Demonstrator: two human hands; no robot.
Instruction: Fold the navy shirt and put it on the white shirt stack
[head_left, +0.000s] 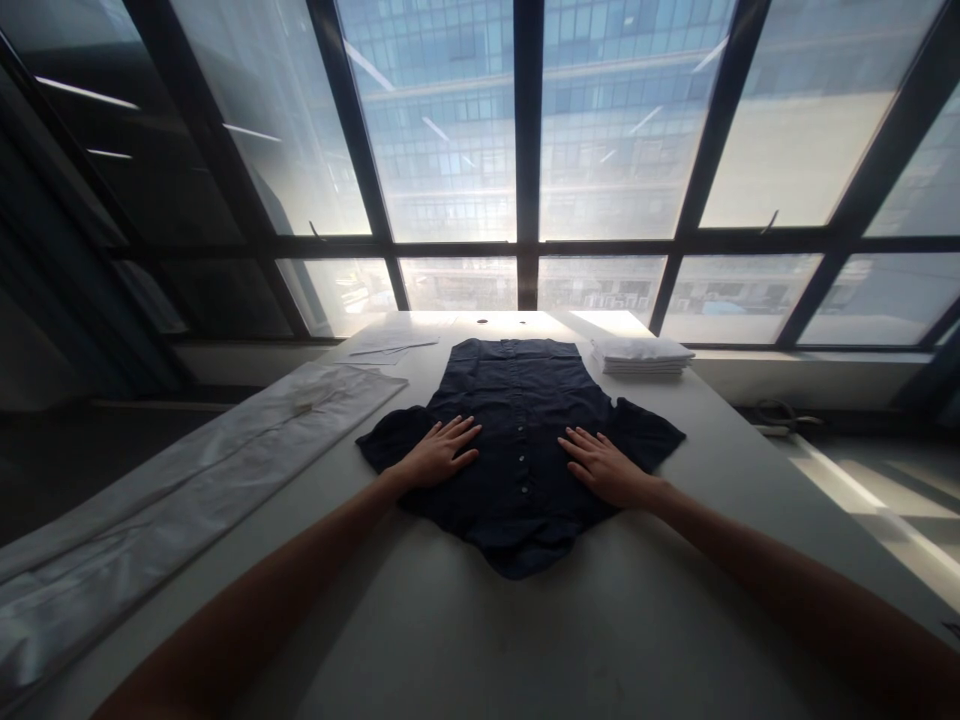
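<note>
A dark navy buttoned shirt lies spread on the white table, its sleeves out to both sides and its curved hem toward me. My left hand rests flat on the shirt's left part, near the sleeve, with its fingers spread. On the right part, my right hand lies flat too, fingers slightly apart and pointing inward. Neither hand grips the cloth. Small pale buttons run down the middle between the hands.
Folded white cloth is stacked at the table's back right. Long white fabric stretches along the left edge, with thin papers behind it. Large windows stand beyond the table. A coiled hose or cable lies off to the right.
</note>
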